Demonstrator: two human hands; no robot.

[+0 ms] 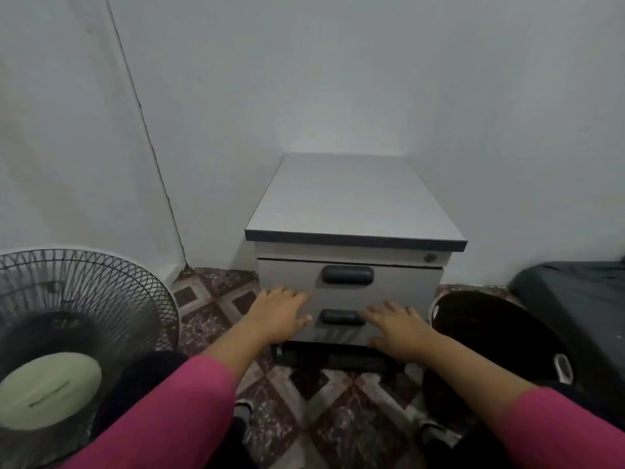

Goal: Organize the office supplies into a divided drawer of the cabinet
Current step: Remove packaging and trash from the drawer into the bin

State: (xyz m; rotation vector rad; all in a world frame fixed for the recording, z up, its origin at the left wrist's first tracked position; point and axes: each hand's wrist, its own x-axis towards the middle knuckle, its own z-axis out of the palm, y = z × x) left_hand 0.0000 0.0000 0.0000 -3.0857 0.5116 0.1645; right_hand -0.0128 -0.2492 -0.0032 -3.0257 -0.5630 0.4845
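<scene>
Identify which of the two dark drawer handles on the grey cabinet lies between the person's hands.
The lower dark oval handle, flanked by the left hand and right hand. The upper dark oval handle sits above both hands.

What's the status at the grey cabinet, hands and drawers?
Left hand and right hand open, flat on lower drawer front. Grey two-drawer cabinet closed. No supplies visible.

Fan point(67, 333): cut off at left and bottom edges. Dark object point(581, 299): cut off at right edge, identity unclear. Lower drawer front point(338, 330): partly covered by both hands. Drawer contents: hidden, drawers closed.
</scene>
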